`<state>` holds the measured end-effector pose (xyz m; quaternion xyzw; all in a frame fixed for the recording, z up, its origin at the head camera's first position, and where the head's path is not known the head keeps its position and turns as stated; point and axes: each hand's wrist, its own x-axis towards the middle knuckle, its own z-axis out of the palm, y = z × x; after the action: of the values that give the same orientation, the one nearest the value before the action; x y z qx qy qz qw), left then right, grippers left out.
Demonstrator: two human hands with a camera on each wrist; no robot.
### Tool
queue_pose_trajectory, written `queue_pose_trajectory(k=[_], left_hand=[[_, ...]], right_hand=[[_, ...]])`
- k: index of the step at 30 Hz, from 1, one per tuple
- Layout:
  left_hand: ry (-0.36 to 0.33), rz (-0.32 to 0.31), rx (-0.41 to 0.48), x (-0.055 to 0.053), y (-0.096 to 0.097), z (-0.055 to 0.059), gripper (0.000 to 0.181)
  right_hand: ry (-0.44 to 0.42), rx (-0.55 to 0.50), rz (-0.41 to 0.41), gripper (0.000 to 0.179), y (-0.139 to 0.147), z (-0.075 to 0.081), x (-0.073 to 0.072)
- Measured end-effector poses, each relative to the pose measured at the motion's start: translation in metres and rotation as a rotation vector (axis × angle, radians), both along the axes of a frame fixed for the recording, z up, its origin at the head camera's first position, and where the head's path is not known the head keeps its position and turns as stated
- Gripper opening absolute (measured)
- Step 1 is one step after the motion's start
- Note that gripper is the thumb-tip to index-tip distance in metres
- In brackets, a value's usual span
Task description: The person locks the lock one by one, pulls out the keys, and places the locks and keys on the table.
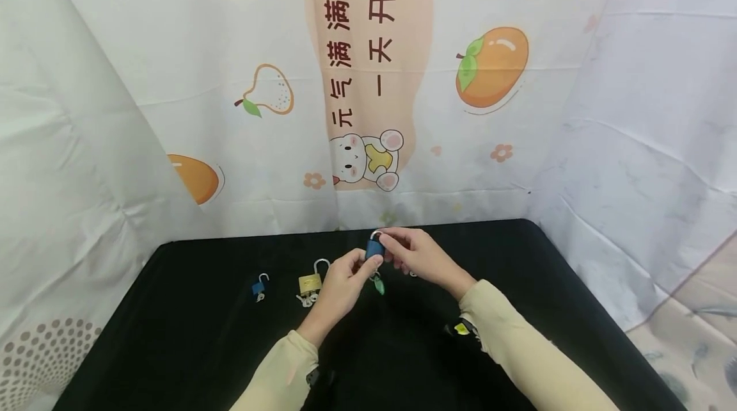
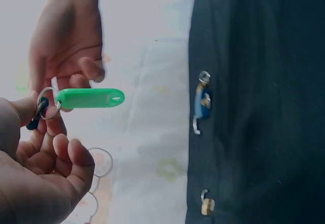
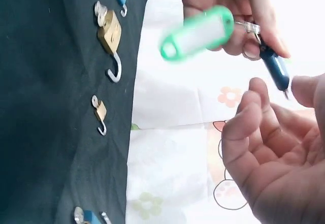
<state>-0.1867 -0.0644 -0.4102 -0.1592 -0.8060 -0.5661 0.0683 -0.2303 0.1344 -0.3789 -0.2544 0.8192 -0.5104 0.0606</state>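
Note:
My left hand (image 1: 340, 284) grips the body of a dark blue padlock (image 1: 375, 248) between thumb and fingers, raised over the far part of the table. A metal ring with a green key tag (image 3: 198, 34) hangs from the padlock's lower end; the tag also shows in the left wrist view. My right hand (image 1: 425, 257) is at the silver shackle (image 1: 375, 234), thumb and index finger pinching close around it. Its other fingers are loosely curled in the right wrist view (image 3: 264, 148). The key at the padlock's bottom is largely hidden by my left fingers.
A black cloth (image 1: 219, 334) covers the table. To the left lie a brass padlock (image 1: 309, 283) and a small blue padlock (image 1: 257, 288), both with raised shackles and keys. A smaller brass padlock (image 3: 100, 112) also lies there. A printed white curtain (image 1: 276, 168) stands behind the far edge.

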Motion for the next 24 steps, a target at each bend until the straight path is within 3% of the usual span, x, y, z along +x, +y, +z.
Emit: queue_pose_trajectory(k=[3, 7, 15, 24], left_hand=[[0.008, 0.011, 0.065, 0.000, 0.001, 0.003, 0.027], [0.001, 0.009, 0.084, 0.001, 0.004, 0.001, 0.026], [0.008, -0.008, 0.028, 0.003, 0.012, -0.010, 0.026], [0.017, -0.011, -0.004, 0.001, 0.012, -0.013, 0.025]], right_hand=[[-0.087, -0.067, -0.006, 0.046, 0.006, -0.001, 0.007], [-0.177, -0.147, -0.019, 0.047, 0.012, -0.007, 0.012], [-0.134, -0.185, -0.063, 0.038, 0.011, -0.013, 0.013], [-0.123, -0.194, -0.057, 0.028, 0.004, -0.015, 0.008]])
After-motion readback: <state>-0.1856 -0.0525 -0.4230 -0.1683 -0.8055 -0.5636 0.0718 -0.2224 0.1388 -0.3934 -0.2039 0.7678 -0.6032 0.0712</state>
